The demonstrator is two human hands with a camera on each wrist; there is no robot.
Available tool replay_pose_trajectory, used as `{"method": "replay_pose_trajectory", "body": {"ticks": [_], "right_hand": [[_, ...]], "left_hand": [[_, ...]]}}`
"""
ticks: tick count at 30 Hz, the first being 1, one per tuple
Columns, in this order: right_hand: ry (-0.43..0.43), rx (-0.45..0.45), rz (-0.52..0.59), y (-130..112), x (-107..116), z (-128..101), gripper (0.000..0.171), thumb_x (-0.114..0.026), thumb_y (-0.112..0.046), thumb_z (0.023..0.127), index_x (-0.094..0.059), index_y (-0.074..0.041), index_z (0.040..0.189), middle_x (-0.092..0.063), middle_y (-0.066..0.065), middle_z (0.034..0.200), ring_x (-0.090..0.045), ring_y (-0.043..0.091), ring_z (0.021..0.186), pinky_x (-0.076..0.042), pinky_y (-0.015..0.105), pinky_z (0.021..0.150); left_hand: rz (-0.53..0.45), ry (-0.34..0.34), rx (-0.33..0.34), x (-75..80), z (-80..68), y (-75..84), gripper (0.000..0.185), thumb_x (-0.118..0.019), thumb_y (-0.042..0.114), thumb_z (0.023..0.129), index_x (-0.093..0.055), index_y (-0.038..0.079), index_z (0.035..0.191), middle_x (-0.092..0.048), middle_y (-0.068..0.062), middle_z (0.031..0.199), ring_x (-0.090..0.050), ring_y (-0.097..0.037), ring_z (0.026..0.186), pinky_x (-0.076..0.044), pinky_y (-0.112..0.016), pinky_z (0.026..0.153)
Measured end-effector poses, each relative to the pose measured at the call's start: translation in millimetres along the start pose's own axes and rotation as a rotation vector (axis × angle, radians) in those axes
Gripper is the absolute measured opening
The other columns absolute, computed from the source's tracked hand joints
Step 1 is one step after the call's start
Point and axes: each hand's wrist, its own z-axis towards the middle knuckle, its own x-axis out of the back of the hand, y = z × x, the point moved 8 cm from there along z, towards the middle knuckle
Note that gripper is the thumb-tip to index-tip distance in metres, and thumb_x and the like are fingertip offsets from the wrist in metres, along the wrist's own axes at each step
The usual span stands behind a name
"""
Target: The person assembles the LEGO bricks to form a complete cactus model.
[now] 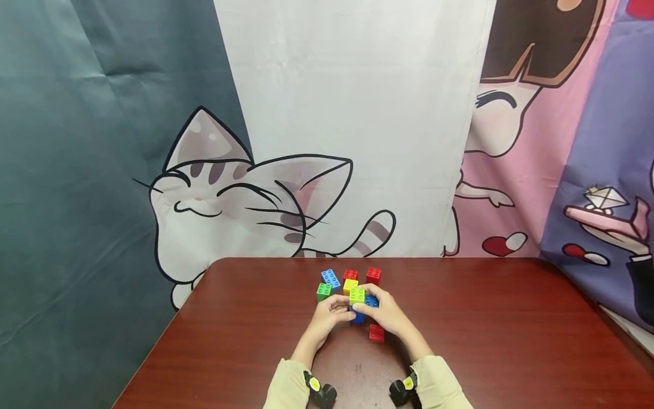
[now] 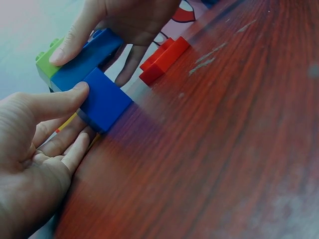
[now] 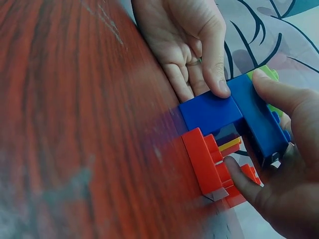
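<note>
Both hands meet at a small stack of toy building bricks on the table. At its bottom is a dark blue brick [image 2: 106,99], which my left hand [image 1: 325,318] grips with its thumb on the near face. A longer blue brick [image 3: 256,117] sits across it and juts out to the right. On top of that, at its left end, is a lime green brick [image 1: 357,296]. My right hand [image 1: 390,313] holds the upper part of the stack, thumb at the seam of the lime and long blue bricks. Its far fingers are partly hidden.
Beyond the hands lie a green brick [image 1: 324,292], a light blue brick [image 1: 330,278], a yellow brick [image 1: 350,286] and two red bricks [image 1: 373,275]. Another red brick [image 1: 376,333] lies nearer, below the right hand. A printed cloth [image 1: 357,113] hangs behind the brown table [image 1: 214,346].
</note>
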Motion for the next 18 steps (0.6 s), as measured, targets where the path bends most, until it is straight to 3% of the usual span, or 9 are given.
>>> {"method": "replay_pose_trajectory", "body": {"ticks": [7, 18], "right_hand": [[-0.027, -0.015, 0.029, 3.2, -0.3, -1.4, 0.04, -0.069, -0.031, 0.082, -0.057, -0.018, 0.118, -0.062, 0.008, 0.107, -0.055, 0.016, 0.091, -0.048, 0.025, 0.078], [-0.04, -0.013, 0.022, -8.5, 2.6, -4.2, 0.041, -0.069, -0.028, 0.083, -0.057, -0.014, 0.119, -0.063, 0.009, 0.108, -0.056, 0.016, 0.091, -0.049, 0.023, 0.077]], "left_hand": [[0.004, 0.014, 0.017, 0.2, -0.7, -0.4, 0.043, -0.071, 0.009, 0.079, -0.058, -0.003, 0.118, -0.062, -0.019, 0.119, -0.061, -0.024, 0.112, -0.052, -0.031, 0.092], [0.021, 0.018, 0.017, 0.3, -1.7, 2.0, 0.043, -0.071, 0.009, 0.079, -0.057, -0.002, 0.118, -0.061, -0.02, 0.121, -0.06, -0.029, 0.114, -0.051, -0.036, 0.095]]}}
